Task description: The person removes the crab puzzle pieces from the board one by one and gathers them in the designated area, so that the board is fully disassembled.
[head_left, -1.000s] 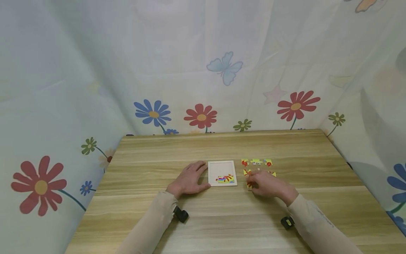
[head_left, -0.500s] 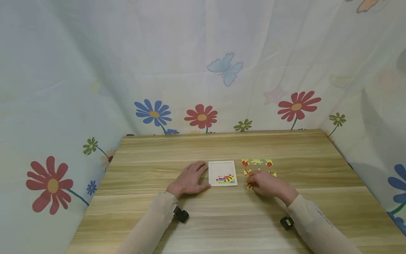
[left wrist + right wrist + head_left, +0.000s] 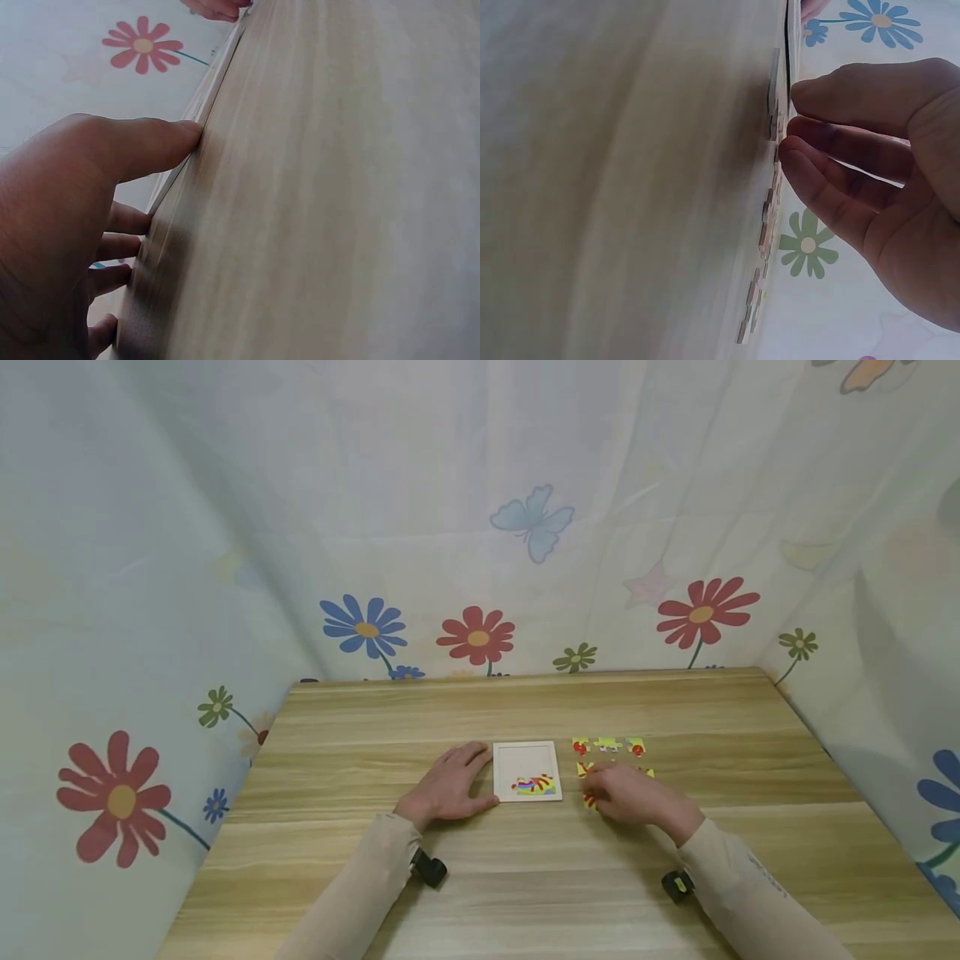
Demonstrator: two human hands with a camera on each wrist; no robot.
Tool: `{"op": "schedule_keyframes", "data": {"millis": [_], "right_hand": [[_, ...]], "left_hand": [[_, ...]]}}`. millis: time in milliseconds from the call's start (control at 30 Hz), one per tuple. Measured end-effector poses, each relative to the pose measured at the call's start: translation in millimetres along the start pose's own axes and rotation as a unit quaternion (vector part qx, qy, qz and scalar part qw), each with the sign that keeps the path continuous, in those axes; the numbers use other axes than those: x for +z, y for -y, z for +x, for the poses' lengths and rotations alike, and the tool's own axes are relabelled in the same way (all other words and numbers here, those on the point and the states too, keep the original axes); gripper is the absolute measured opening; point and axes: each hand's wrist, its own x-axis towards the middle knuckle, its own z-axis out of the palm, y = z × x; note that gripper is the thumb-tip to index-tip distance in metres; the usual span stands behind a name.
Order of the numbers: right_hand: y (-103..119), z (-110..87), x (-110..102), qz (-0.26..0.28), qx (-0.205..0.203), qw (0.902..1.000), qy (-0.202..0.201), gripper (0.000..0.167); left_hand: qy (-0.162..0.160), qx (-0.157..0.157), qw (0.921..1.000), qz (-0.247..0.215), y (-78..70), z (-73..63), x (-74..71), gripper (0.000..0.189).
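Observation:
My left hand lies on the table at the left side of a square puzzle tray. Its thumb touches the tray's near-left corner, the fingers spread along the left edge. Joined puzzle pieces, yellow with red and blue, fill the tray's near-right part. My right hand is over the loose pieces right of the tray. In the right wrist view its bent fingers touch or hover just over a puzzle piece; a gap shows between thumb and forefinger. One red-and-yellow piece shows beside the fingertips; others are hidden beneath the hand.
Beyond the right hand lie loose pieces: a left one, a middle one and a right one. The wooden table ends at a flowered curtain. Both wrists wear small black cameras.

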Motion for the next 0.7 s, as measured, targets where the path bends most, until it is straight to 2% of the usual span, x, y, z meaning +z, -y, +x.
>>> {"op": "schedule_keyframes", "data": {"millis": [200, 300, 467, 700], "right_hand": [[1.5, 6.5, -0.1, -0.01, -0.023, 0.9995, -0.021, 0.011], [2.2, 10.7, 0.5, -0.016, -0.022, 0.9993, -0.026, 0.008], [3.4, 17.9, 3.0, -0.017, -0.011, 0.9994, -0.026, 0.021], [9.5, 31.4, 4.2, -0.002, -0.009, 0.9995, -0.029, 0.025]], "left_hand": [[0.0, 0.001, 1.0, -0.003, 0.0, -0.1, 0.6, 0.082], [-0.001, 0.003, 1.0, -0.003, 0.3, 0.2, 0.4, 0.082], [0.0, 0.001, 1.0, -0.005, 0.4, 0.8, 0.0, 0.082], [0.0, 0.001, 1.0, -0.009, -0.8, 0.3, -1.0, 0.082]]}}
